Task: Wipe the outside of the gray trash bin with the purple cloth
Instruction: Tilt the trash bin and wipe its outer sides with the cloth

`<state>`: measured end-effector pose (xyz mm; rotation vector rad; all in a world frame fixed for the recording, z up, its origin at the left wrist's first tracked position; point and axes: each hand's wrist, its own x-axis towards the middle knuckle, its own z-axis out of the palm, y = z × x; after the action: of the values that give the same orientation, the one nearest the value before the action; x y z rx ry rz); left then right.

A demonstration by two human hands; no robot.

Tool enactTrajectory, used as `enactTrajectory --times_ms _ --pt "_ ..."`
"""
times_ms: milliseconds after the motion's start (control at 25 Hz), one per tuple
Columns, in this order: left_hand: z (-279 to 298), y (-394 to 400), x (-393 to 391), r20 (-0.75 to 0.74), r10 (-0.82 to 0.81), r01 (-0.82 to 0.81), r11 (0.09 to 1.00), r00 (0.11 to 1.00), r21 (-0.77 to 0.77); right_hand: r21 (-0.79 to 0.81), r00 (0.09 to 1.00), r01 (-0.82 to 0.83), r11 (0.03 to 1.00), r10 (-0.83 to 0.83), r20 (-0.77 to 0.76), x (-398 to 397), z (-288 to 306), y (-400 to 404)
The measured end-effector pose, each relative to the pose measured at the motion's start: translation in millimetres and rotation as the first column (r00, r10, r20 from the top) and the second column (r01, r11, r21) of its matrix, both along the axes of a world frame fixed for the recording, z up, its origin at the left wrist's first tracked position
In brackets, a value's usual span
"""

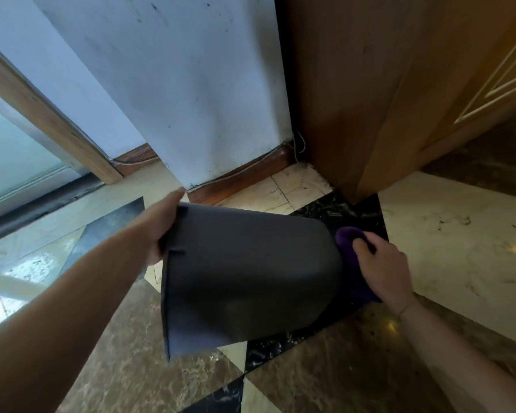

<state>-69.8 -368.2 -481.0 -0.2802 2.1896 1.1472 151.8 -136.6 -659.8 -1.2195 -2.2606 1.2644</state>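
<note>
With our left hand [158,231] clamped on the tipped gray plastic trash bin's [251,272] rim, our right hand [382,269], fingers closed on the crumpled purple cloth [347,242], should press evenly across the bin's right-hand base.

At the centre of the frame, the gray trash bin [251,272] is held tipped on its side above the marble floor [447,234]. Its rim, at left, is gripped by the left hand [161,226]. At right of centre, the purple cloth [350,248] is pressed against the bin's base by the right hand [383,271]. A white wall [173,84] and wooden cabinet [385,84] are seen above.
</note>
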Motion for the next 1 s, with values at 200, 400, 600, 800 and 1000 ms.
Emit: enactTrajectory --times_ms 200,400,600,800,1000 --pt "-2.7 26.8 7.3 -0.503 -0.265 0.109 0.942 0.822 -0.318 -0.230 0.998 -0.052 0.972 0.045 -0.039 -3.1 1.8 3.0" --pt "-4.4 -7.9 57.4 -0.614 -0.472 0.416 0.876 0.633 -0.244 -0.383 0.993 -0.012 0.924 -0.035 -0.116 -3.7 3.4 3.0" --pt "-13.6 -49.9 71.6 -0.601 -0.507 0.469 0.851 0.618 -0.236 -0.413 0.984 -0.073 0.908 0.000 -0.176 -1.5 2.9 -6.5" --pt "-18.5 -61.2 64.7 -0.602 -0.553 0.490 0.823 0.576 -0.287 -0.436 0.984 -0.104 0.894 0.030 -0.174 -0.5 3.7 -11.9" --pt "-24.2 -79.9 41.3 -0.709 -0.577 0.366 0.813 0.406 -0.452 -0.370 0.958 -0.199 0.907 0.100 -0.270 -37.0 68.6 15.1"
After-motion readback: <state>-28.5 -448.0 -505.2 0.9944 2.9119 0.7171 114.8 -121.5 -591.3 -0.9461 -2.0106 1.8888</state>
